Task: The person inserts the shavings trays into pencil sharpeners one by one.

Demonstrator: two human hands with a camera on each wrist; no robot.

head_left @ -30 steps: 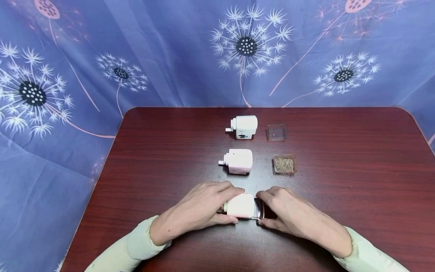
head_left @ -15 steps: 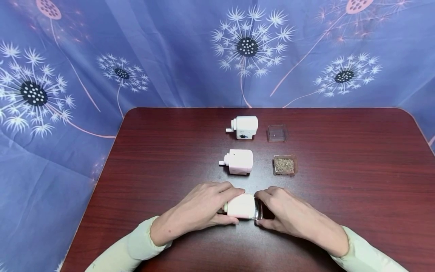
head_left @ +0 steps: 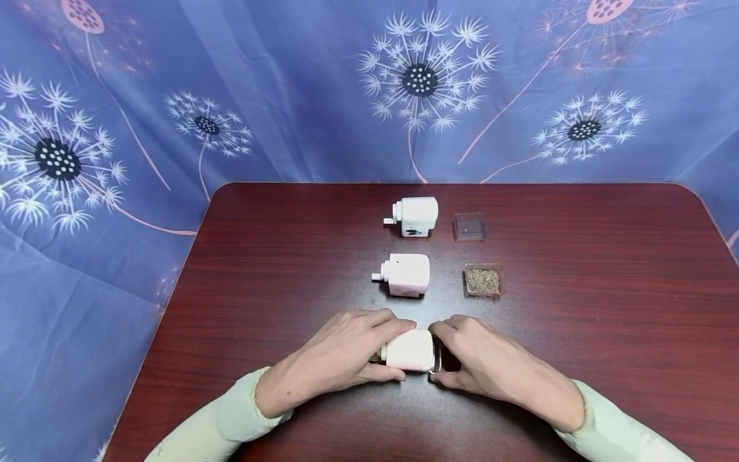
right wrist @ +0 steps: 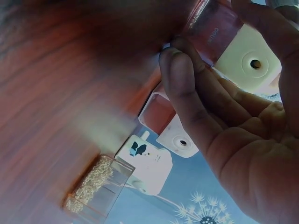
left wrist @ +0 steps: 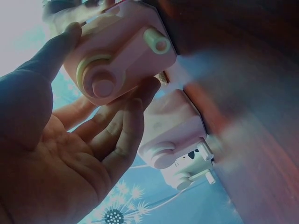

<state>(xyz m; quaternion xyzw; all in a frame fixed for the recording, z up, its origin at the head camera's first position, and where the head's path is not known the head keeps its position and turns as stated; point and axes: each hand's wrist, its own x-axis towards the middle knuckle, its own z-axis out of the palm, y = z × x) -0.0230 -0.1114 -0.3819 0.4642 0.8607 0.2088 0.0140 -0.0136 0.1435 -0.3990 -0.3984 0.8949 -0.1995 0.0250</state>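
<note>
A hand-crank pencil sharpener (head_left: 408,351) lies near the front of the table, its body pale. My left hand (head_left: 352,346) grips it from the left, thumb on the near side and fingers on the far side. The left wrist view shows its crank handle (left wrist: 156,42) beside that palm. At the sharpener's right end, my right hand (head_left: 485,359) pinches the transparent shavings drawer (right wrist: 212,37) by its sides. Only a thin strip of the drawer shows past the body in the head view. In the right wrist view, the round pencil hole (right wrist: 255,64) faces the right palm.
Beyond the hands lies a pinkish pencil sharpener (head_left: 408,274), and farther back a white one (head_left: 419,215) with a dark picture. To their right sit a drawer full of pencil shavings (head_left: 482,280) and another transparent drawer (head_left: 470,226). A blue dandelion-print cloth (head_left: 323,96) hangs behind the table.
My right hand has moved left and slid the drawer farther into the sharpener, so less of it sticks out. My left hand and the other sharpeners stay where they were.
</note>
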